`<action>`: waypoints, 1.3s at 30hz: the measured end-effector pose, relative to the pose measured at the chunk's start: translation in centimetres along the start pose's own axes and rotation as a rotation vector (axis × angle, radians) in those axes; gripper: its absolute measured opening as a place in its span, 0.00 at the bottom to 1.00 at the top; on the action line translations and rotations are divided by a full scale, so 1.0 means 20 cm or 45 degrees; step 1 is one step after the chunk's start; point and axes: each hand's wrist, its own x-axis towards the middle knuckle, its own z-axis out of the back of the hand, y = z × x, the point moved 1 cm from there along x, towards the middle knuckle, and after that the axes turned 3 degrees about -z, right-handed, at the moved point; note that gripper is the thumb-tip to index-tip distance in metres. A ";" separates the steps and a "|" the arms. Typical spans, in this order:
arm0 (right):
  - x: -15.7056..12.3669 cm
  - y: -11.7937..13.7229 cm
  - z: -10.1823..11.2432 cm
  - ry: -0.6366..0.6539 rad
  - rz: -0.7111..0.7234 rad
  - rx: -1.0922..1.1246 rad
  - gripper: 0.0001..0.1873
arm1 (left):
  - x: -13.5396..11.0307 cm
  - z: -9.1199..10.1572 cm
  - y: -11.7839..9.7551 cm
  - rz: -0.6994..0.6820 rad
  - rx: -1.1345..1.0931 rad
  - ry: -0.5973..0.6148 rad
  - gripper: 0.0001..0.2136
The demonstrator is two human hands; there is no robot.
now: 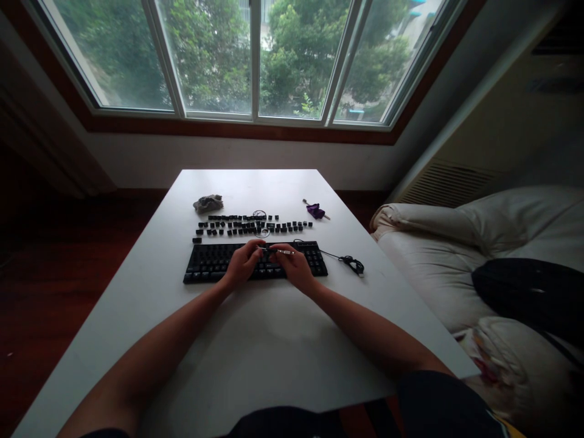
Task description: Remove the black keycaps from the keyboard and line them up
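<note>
A black keyboard (212, 261) lies on the white table in front of me, several keys gone from its upper rows. Over its middle, my right hand (292, 263) grips a slim pen-like tool (286, 252) with a dark and silver body, pointing left. My left hand (244, 263) is close beside it, thumb and fingers pinched at the tool's tip. Whatever is between those left fingers is too small to make out. Behind the keyboard, loose black keycaps (246, 230) stand in rows, with thin wire loops (259, 215) among them.
A crumpled grey cloth (208, 203) lies at the back left of the white table (137, 292). A purple cloth-like item (316, 211) sits at the back right. The keyboard's coiled cable (352, 264) rests to the right. A pale sofa (424, 255) flanks the table.
</note>
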 end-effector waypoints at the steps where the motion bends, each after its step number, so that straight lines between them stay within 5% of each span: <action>1: 0.01 0.00 0.01 -0.013 -0.010 0.019 0.16 | 0.00 0.00 0.00 -0.016 0.036 0.012 0.16; 5: 0.07 0.00 0.08 -0.130 -0.074 0.120 0.17 | -0.01 -0.02 -0.01 -0.087 0.217 0.105 0.20; 11: 0.18 0.02 0.29 -0.318 -0.054 0.134 0.19 | -0.02 -0.05 -0.01 -0.294 0.457 0.229 0.11; 20: 0.24 0.04 0.58 0.001 -0.052 -0.599 0.19 | -0.01 -0.06 -0.01 -0.384 0.585 0.300 0.09; 33: 0.26 -0.04 0.65 0.064 -0.114 -0.701 0.17 | -0.01 -0.07 -0.01 -0.412 0.621 0.322 0.09; 39: 0.25 -0.01 0.64 0.236 -0.083 -0.612 0.16 | -0.01 -0.06 -0.01 -0.421 0.635 0.327 0.09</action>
